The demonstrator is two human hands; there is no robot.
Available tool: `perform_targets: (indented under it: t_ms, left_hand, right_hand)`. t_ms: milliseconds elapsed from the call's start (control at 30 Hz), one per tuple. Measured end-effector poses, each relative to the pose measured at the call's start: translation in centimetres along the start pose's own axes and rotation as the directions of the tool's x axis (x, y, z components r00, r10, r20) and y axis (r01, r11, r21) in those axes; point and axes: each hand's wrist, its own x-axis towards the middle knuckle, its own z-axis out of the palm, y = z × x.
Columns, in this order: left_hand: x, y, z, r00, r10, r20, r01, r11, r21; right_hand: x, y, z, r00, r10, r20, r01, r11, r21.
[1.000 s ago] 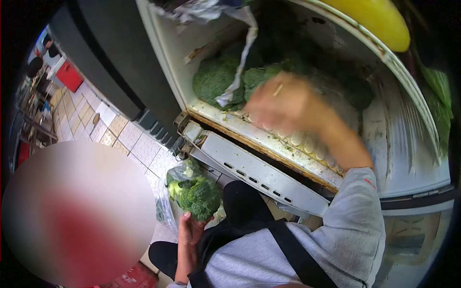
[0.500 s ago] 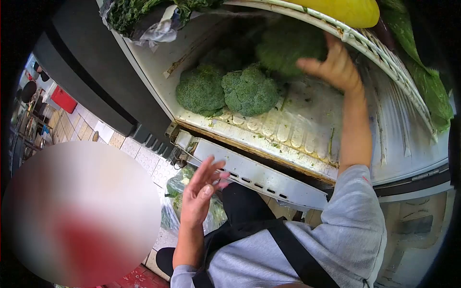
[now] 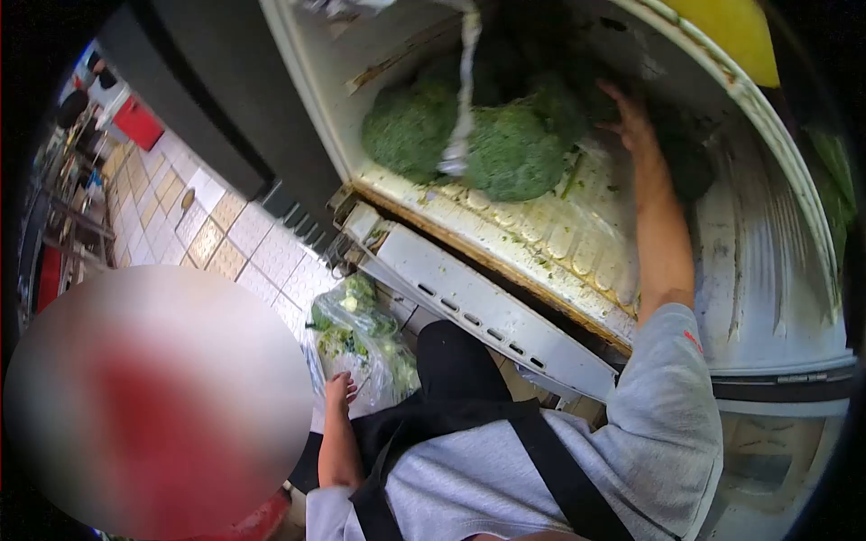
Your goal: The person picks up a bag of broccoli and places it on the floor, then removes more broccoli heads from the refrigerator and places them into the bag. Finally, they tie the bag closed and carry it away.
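Observation:
My right hand (image 3: 631, 126) reaches deep into a white refrigerator compartment (image 3: 595, 261). Its fingers are spread near the dark broccoli at the back, and whether they touch it is hard to see. Two broccoli heads stand out in front: one on the left (image 3: 410, 135) and one beside it (image 3: 514, 158). Another dark green head (image 3: 690, 167) shows to the right of my wrist, in shadow. My left hand (image 3: 340, 388) is low, over or beside a clear plastic bag of green vegetables (image 3: 361, 311); its fingers look loosely apart, holding nothing visible.
A pale wrinkled strip (image 3: 462, 99) hangs in front of the broccoli. The curved white rack edge (image 3: 758, 117) bounds the right, with something yellow (image 3: 731, 36) above it. The dark fridge door (image 3: 194, 99) stands at left. A slotted white panel (image 3: 478, 311) lies below the compartment.
My right hand has moved deeper among the broccoli, away from a head it was moving. My left hand has dropped toward the plastic bag. The view has shifted, and the pale strip now hangs lower.

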Motion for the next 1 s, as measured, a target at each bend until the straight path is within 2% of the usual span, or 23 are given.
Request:
perform_targets:
  t_ms: [100, 133, 167, 200, 233, 267, 300, 333, 367, 400, 433, 467, 567, 633, 667, 700, 767, 800, 867, 900, 933, 967, 1000]
  left_hand:
    - [4.6, -3.5, -0.9, 0.991, -0.121, -0.062, 0.134, 0.949, 0.286]
    - [6.8, -4.2, -1.5, 0.999, -0.012, -0.032, 0.025, 0.895, 0.444]
    - [8.9, -4.9, -2.1, 0.995, 0.099, -0.002, -0.078, 0.799, 0.597]
    - [10.9, -5.6, -2.7, 0.978, 0.207, 0.028, -0.163, 0.671, 0.724]
    - [6.8, -1.8, -2.1, 0.989, 0.116, -0.088, -0.032, 0.763, 0.645]
    - [11.4, -3.0, -3.4, 0.978, 0.142, -0.152, 0.005, 0.715, 0.699]
    - [9.5, -1.2, -3.9, 0.876, 0.432, -0.215, -0.166, 0.688, 0.707]
    - [10.6, 0.0, -5.4, 0.853, 0.457, -0.251, -0.198, 0.73, 0.654]
    - [7.0, 3.9, -5.8, 0.893, 0.318, -0.317, -0.087, 0.815, 0.573]
    - [7.6, 4.7, -6.9, 0.777, 0.502, -0.381, -0.183, 0.758, 0.626]
    - [8.2, 5.4, -7.9, 0.622, 0.666, -0.412, -0.263, 0.674, 0.691]
    - [7.6, 6.4, -8.6, 0.626, 0.659, -0.418, -0.256, 0.679, 0.688]
    - [6.0, 8.5, -8.3, 0.651, 0.602, -0.462, -0.254, 0.747, 0.615]
    - [6.3, 8.0, -7.1, 0.716, 0.626, -0.308, -0.368, 0.714, 0.596]
    - [6.9, 6.9, -5.6, 0.684, 0.668, -0.293, -0.422, 0.69, 0.588]
    - [7.8, 5.5, -4.3, 0.788, 0.59, -0.179, -0.424, 0.729, 0.537]
    - [9.5, 3.0, -1.1, 0.922, 0.387, 0.035, -0.355, 0.803, 0.479]
    - [10.0, 1.8, 0.5, 0.875, 0.474, 0.099, -0.441, 0.694, 0.569]
    - [8.6, 1.9, 4.1, 0.868, 0.486, 0.102, -0.446, 0.673, 0.59]
    - [10.8, 0.9, 5.5, 0.841, 0.527, 0.12, -0.513, 0.709, 0.483]
    - [10.0, 1.4, 6.8, 0.802, 0.593, 0.074, -0.581, 0.746, 0.326]
    - [9.5, 2.1, 7.3, 0.72, 0.675, 0.163, -0.694, 0.693, 0.195]
    - [13.3, 0.9, 7.8, 0.653, 0.654, 0.382, -0.74, 0.659, 0.137]
  right_hand:
    - [2.2, 4.0, -5.3, 0.969, -0.041, 0.244, 0.017, 0.995, 0.1]
    - [1.3, 3.1, -4.9, 0.993, 0.108, 0.05, -0.098, 0.982, -0.164]
    - [3.9, 6.7, -8.5, 0.987, 0.125, 0.105, -0.128, 0.992, 0.02]
    - [3.0, 7.4, -9.8, 0.985, 0.042, 0.165, -0.054, 0.996, 0.071]
    - [3.4, 8.7, -12.1, 0.987, 0.057, 0.147, -0.062, 0.998, 0.028]
    - [4.2, 9.9, -13.2, 0.996, 0.061, 0.07, -0.059, 0.998, -0.026]
    - [5.1, 10.7, -14.6, 0.997, 0.033, 0.068, -0.032, 0.999, -0.024]
    - [3.0, 8.8, -12.8, 0.997, 0.053, 0.054, -0.047, 0.993, -0.11]
    - [0.2, 5.6, -9.8, 0.998, 0.065, 0.026, -0.058, 0.979, -0.195]
    - [-0.9, 3.9, -8.1, 0.996, 0.068, 0.05, -0.056, 0.978, -0.2]
    - [-1.8, 2.4, -6.8, 0.99, -0.022, 0.14, 0.059, 0.962, -0.267]
    - [-2.2, 1.9, -6.1, 0.968, -0.107, 0.228, 0.178, 0.93, -0.32]
    - [-1.8, 2.0, -5.2, 0.966, -0.026, 0.258, 0.139, 0.893, -0.429]
    - [-1.2, 2.3, -4.2, 0.978, -0.041, 0.203, 0.138, 0.862, -0.489]
    - [-0.9, 2.7, -4.1, 0.989, -0.055, 0.136, 0.121, 0.829, -0.546]
    - [1.0, 4.0, -4.9, 0.99, -0.056, 0.129, 0.118, 0.824, -0.554]
    - [7.4, 7.8, -7.2, 0.97, -0.235, 0.063, 0.228, 0.79, -0.569]
    - [7.4, 8.3, -6.0, 0.976, -0.207, -0.062, 0.101, 0.69, -0.717]
    - [8.0, 9.4, -5.9, 0.936, -0.35, -0.049, 0.142, 0.5, -0.854]
    - [9.0, 11.3, -7.6, 0.876, -0.472, 0.101, 0.31, 0.39, -0.867]
    - [11.8, 13.9, -8.7, 0.8, -0.591, 0.105, 0.34, 0.302, -0.89]
    - [13.2, 14.7, -10.0, 0.771, -0.624, 0.125, 0.356, 0.26, -0.898]
    - [14.5, 15.3, -11.2, 0.74, -0.657, 0.145, 0.368, 0.216, -0.904]
